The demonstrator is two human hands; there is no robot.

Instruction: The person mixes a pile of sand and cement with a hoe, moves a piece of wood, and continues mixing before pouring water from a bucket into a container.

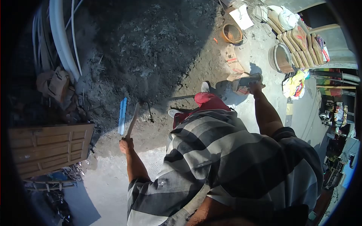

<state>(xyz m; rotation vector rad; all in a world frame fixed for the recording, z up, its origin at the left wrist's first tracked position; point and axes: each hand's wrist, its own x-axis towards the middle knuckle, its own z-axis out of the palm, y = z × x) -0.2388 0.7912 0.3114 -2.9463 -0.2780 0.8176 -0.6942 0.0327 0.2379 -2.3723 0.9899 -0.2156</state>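
Note:
At the left, my left hand [126, 145] is closed around the lower end of a pale wooden handle [133, 120]. A long blue strip [122, 116] stands just beside that handle, its lower end close to my fingers; whether I hold it too is unclear. Off to the right, my right hand [256, 87] grips a dark grey flat tool [249, 80] above the pale ground. My feet are between the two hands, at the edge of the dark soil [147, 45].
An orange-rimmed bucket [232, 34] and torn paper bag [234, 64] lie ahead. Further right are a round metal basin [281, 57], stacked sacks [301, 47] and colourful cloth [295, 84]. Wooden door panels [52, 148] and long pale pipes [62, 37] are at the left.

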